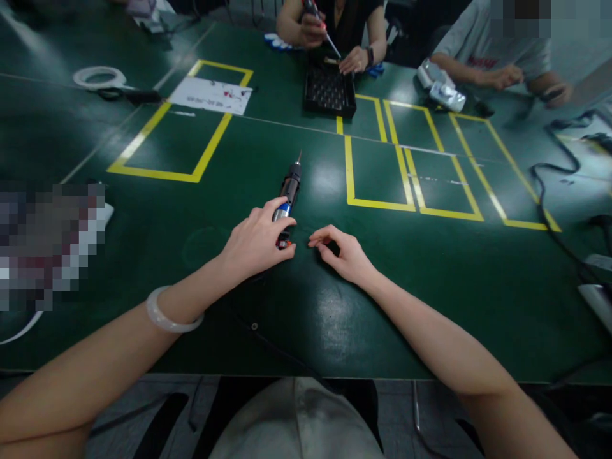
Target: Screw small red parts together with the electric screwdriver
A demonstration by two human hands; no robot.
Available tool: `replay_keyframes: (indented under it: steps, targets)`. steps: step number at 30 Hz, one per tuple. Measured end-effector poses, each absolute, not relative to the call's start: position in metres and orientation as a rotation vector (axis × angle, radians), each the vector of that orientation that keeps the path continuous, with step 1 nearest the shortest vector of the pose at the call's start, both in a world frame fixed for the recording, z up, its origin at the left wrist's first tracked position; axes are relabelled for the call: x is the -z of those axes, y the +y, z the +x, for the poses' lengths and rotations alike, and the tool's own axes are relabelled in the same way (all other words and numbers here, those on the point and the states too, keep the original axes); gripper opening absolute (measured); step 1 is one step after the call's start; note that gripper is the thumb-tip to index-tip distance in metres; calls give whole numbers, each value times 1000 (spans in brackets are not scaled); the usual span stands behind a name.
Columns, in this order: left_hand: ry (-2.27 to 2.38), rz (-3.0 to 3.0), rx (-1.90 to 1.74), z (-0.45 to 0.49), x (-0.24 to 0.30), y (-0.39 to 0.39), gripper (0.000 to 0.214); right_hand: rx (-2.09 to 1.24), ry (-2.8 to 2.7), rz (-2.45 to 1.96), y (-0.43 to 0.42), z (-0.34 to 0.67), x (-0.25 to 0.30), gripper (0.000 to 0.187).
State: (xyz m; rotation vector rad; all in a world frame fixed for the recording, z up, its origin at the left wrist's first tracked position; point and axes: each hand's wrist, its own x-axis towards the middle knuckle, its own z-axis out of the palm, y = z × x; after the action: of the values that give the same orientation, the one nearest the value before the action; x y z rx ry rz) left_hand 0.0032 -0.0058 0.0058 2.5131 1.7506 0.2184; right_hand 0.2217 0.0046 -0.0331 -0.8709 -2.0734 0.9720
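Note:
An electric screwdriver (290, 186) with a black nose, a blue band and a thin bit lies on the green table, its bit pointing away from me. My left hand (261, 239) is wrapped over its rear part from the left, hiding some of the body. Just to the right, my right hand (345, 254) rests on the table. Its fingers are loosely curled, a gap shows between thumb and forefinger, and I see nothing held in it. A dark cable (287, 357) runs along the table toward its front edge.
Across the green table (268, 319), a co-worker holds a screwdriver (329, 39) over a black tray (329, 92). Another person sits at right. Yellow tape outlines (380, 204) mark the tabletop. A white sheet (210, 95), tape roll (98, 78) and scissors (112, 94) lie far left; cables (542, 191) run right.

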Motion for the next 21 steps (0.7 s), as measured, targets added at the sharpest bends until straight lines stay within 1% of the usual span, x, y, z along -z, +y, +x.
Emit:
replay_keyframes:
  steps: [8,15,19,21]
  targets:
    - [1898,2342,-202,-77,-1,23,53,-998,-2043,-898,5,222,33,22]
    - [1829,2465,-131,-157,-9,46,62,-978,-2047,-902,6,221,34,20]
    - [2134,2364,-22,-170,-20,42,74,-983,-2042,-910,6,221,34,19]
    - [2289,2279,28,-164,-25,34,75,-988,-2044,-902,7,222,34,19]
